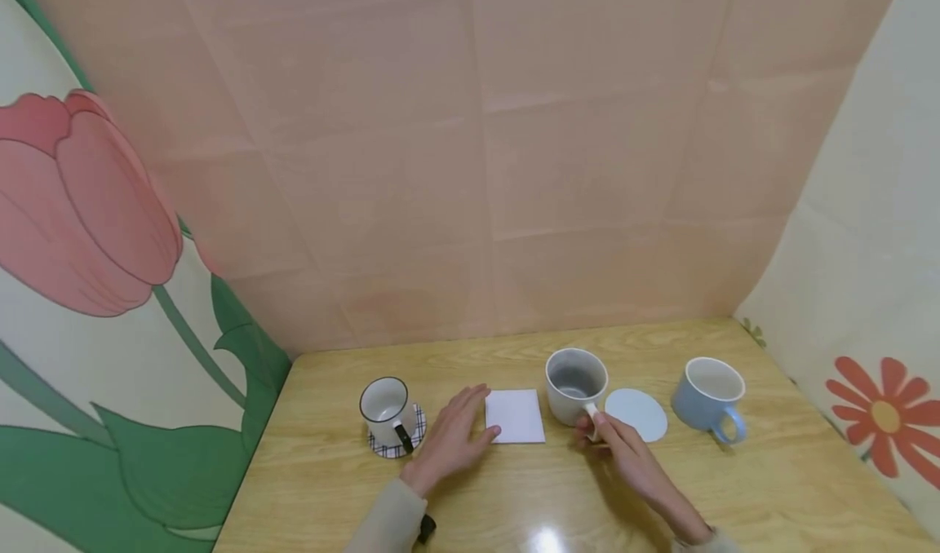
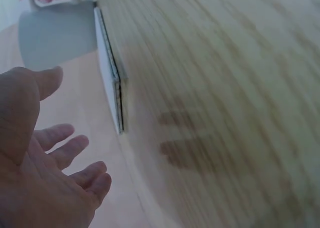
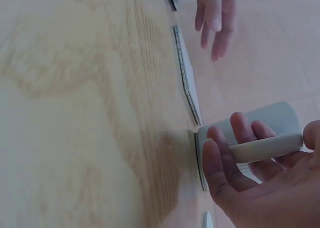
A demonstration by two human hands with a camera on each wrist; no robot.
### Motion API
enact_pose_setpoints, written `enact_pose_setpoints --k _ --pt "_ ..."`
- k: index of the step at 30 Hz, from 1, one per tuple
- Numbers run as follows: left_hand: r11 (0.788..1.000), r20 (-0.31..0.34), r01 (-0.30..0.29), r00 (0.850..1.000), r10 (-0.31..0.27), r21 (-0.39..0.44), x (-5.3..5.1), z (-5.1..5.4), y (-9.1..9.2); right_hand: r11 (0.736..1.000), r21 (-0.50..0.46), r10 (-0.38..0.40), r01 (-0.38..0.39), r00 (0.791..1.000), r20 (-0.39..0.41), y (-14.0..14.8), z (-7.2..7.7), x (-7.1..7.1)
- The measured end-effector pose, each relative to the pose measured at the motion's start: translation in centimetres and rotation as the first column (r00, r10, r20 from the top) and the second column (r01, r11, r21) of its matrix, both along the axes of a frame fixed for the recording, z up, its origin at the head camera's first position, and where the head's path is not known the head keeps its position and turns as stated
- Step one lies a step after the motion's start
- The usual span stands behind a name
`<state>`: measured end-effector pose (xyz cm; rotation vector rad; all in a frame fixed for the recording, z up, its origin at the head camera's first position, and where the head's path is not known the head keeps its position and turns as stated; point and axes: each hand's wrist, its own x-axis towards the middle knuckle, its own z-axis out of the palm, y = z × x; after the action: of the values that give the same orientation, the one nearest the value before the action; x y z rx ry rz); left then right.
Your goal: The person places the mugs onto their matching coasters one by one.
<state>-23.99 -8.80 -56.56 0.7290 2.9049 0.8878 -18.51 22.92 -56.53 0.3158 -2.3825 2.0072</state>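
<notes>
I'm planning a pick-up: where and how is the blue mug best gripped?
Probably by its handle, coming from the near right with the right hand once free: the blue mug stands upright and its handle juts out on that side.

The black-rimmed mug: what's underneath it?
Under the black-rimmed mug is a round, black-and-white checked coaster, lying on the wooden table. Only the coaster's outer part shows; the mug and its black handle cover the rest.

The head view is softly lit, with white glare on the table (image 1: 546,540) at the bottom edge. Both wrist views look hazy, with dark shadows on the table.
</notes>
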Motion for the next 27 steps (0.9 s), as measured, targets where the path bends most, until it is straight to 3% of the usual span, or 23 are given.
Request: enact_pose_setpoints --k 8,27 --pt "1.0 0.029 0.021 0.999 -0.02 -0.02 -0.4 -0.5 -0.1 0.997 -0.049 0.064 -0.063 0.997 0.03 -0.1 -0.2 -0.1" --pt "0.993 0.17 0.069 0.984 -0.051 -0.101 -1.6 -1.2 0.1 0.979 -0.142 0.139 -0.143 0.989 -0.041 0.0 -0.3 -0.3"
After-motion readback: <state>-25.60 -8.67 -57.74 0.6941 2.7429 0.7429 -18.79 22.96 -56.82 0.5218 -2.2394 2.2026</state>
